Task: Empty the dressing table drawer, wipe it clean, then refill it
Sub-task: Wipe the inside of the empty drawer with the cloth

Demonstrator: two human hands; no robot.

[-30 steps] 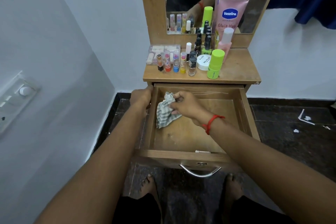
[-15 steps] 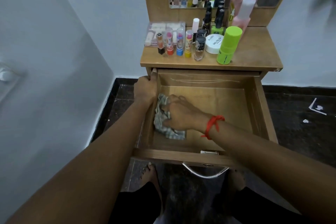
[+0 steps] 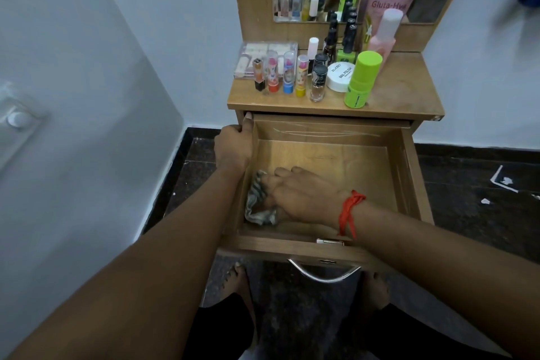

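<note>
Pale walls meet in a corner behind the wooden dressing bench (image 3: 403,96), its top crowded with small cosmetic bottles and tubes (image 3: 318,79). The open wooden drawer (image 3: 409,172) holds nothing but the cloth. Your left grip (image 3: 233,146) curls round the drawer's left wall near the back. Your right grip (image 3: 304,196) lies flat, pressing the grey striped cloth (image 3: 257,202) into the front-left corner. Lean too hard and the extended drawer could sag or slide, and a jolt could topple the bottles. There is open floor to wipe rightward and toward the back wall.
</note>
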